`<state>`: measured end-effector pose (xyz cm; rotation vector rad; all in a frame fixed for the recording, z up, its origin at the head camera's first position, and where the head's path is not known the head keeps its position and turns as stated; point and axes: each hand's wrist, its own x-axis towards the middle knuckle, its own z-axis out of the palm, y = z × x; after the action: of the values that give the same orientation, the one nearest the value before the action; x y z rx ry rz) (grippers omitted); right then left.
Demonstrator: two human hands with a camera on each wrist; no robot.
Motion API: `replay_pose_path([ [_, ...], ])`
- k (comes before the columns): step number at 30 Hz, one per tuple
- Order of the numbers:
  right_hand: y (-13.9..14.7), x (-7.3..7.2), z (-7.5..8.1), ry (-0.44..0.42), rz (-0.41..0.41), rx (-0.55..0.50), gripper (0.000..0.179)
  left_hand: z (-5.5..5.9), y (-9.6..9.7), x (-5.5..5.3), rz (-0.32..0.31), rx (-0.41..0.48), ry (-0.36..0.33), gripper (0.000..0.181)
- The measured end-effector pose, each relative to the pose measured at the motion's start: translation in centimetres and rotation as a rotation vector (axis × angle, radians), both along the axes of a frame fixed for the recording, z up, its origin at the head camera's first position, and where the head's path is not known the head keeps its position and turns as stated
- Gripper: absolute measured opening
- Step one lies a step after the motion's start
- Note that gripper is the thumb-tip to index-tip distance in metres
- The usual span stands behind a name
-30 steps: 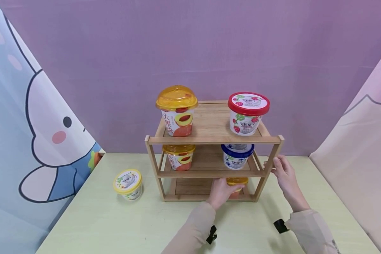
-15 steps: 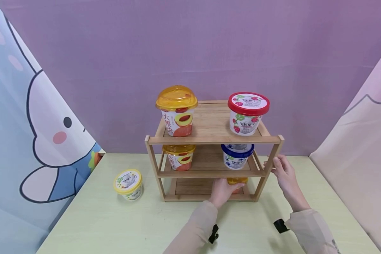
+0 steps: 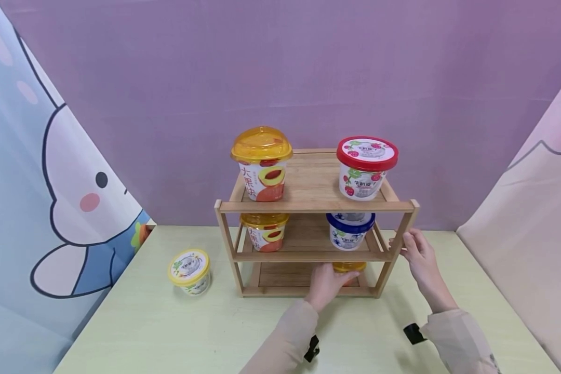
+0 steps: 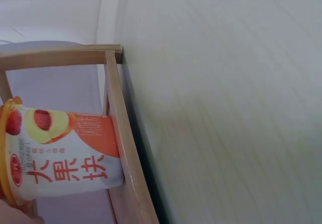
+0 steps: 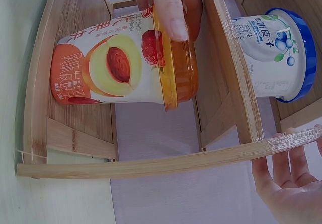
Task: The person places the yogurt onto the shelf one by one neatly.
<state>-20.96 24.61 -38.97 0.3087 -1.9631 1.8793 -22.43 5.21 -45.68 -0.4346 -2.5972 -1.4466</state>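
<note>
On the bottom shelf of a three-tier wooden rack (image 3: pixel 304 206), my left hand (image 3: pixel 326 284) grips a peach yogurt cup by its domed orange lid (image 3: pixel 348 267). The right wrist view shows that cup (image 5: pixel 118 65) upright on the shelf, with fingers (image 5: pixel 170 12) over its lid. Its printed side (image 4: pixel 65 151) also appears in the left wrist view, where the hand is mostly cut off. My right hand (image 3: pixel 423 259) holds the rack's front right post; its fingers (image 5: pixel 282 168) curl behind the wood.
A peach cup (image 3: pixel 264 171) and a red-lidded cup (image 3: pixel 365 174) stand on the top shelf. Another peach cup (image 3: pixel 264 236) and a blue-lidded cup (image 3: pixel 348 234) occupy the middle one. Left of the rack, a yellow-lidded cup (image 3: pixel 189 271) sits on the table (image 3: pixel 168 332).
My left hand shifts only slightly at the peach cup on the bottom shelf. The right hand stays at the rack's post.
</note>
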Motion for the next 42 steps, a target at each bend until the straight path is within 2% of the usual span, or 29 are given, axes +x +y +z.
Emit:
replay_pose_path([
  [5,0.0,0.0,0.0,0.002,0.005,-0.003,0.017,0.0,-0.2,0.6,0.019,-0.039,0.097,0.064],
  [7,0.0,0.0,0.0,0.006,0.005,-0.002,0.016,0.0,-0.3,0.9,0.037,-0.054,0.108,0.064],
  [16,0.1,-0.1,-0.2,0.006,0.008,0.001,0.019,0.7,-1.2,2.4,0.068,-0.085,0.041,0.063],
  [22,0.0,0.0,-0.1,0.007,0.008,0.000,0.015,1.2,-2.3,3.5,0.077,-0.168,0.052,0.064],
  [25,0.0,0.0,0.0,0.008,0.008,0.000,0.015,1.5,-2.9,4.1,0.065,-0.222,0.035,0.069],
  [30,-0.1,0.1,0.1,0.006,0.005,0.001,0.014,2.3,-4.2,4.9,0.013,-0.280,-0.040,0.074],
  [37,0.0,0.0,0.0,0.000,0.013,-0.015,0.013,3.6,-6.1,6.0,-0.052,-0.376,-0.075,0.069],
  [42,0.0,0.0,0.0,-0.004,0.008,-0.008,0.012,4.4,-7.5,6.5,-0.071,-0.406,-0.076,0.064],
])
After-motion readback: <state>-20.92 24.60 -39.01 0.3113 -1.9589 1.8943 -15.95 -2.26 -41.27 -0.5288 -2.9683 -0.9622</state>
